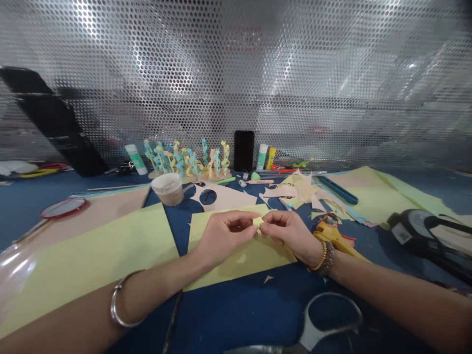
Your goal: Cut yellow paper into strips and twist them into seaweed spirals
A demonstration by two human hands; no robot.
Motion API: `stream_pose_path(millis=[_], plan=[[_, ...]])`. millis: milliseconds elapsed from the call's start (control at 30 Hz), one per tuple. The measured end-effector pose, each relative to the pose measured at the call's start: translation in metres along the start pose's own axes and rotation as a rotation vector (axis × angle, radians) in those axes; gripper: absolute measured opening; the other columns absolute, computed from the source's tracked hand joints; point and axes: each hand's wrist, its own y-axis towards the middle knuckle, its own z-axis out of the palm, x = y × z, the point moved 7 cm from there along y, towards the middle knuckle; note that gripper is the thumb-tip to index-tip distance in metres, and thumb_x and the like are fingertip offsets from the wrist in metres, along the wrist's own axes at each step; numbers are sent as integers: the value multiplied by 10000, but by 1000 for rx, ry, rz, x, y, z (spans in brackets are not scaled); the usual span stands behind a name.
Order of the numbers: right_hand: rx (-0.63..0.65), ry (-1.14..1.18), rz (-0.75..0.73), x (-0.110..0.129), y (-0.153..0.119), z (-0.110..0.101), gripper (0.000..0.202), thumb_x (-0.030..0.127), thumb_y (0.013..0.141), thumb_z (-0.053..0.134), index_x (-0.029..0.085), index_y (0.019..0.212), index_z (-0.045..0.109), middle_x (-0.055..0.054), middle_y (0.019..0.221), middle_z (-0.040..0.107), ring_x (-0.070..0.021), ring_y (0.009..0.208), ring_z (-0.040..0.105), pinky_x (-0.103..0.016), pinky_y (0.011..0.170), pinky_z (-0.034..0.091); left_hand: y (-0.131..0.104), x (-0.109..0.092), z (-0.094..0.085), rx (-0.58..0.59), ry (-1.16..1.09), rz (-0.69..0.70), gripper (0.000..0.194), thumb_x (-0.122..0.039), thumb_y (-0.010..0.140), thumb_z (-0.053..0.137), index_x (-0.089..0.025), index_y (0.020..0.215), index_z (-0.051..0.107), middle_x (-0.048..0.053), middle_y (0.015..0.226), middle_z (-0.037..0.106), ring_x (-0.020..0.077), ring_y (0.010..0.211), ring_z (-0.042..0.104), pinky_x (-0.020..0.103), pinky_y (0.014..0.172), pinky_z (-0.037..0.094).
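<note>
Between the fingertips of both hands is a small piece of yellow paper (257,222). My left hand (227,231) pinches its left side with thumb and forefinger. On the other side my right hand (285,230) grips it the same way. Both hands are just above a yellow sheet of paper (236,265) lying on the blue table. Part of the small piece is hidden by the fingers. A larger yellow sheet (110,246) lies under my left forearm. Scissors (313,329) with a grey handle lie in front, near the bottom edge.
At the back stand twisted paper strips (184,160), glue sticks (136,160) and a phone (244,150). A paper cup (167,189) is left of centre. Paper scraps (295,191), a blue cutter (337,190), a yellow tool (332,236) and a black device (420,236) lie right.
</note>
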Motion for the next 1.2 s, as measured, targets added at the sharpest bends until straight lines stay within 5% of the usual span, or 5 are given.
stream_pose_path(millis=[1200], plan=[[0, 73, -10, -1, 1, -1, 234, 390, 696, 701, 158, 696, 672, 17, 614, 589, -36, 437, 324, -205, 413, 237, -1, -2, -7, -73, 44, 58, 221, -224, 704, 680, -192, 917, 729, -8, 670, 651, 96, 582, 568, 199, 569, 499]])
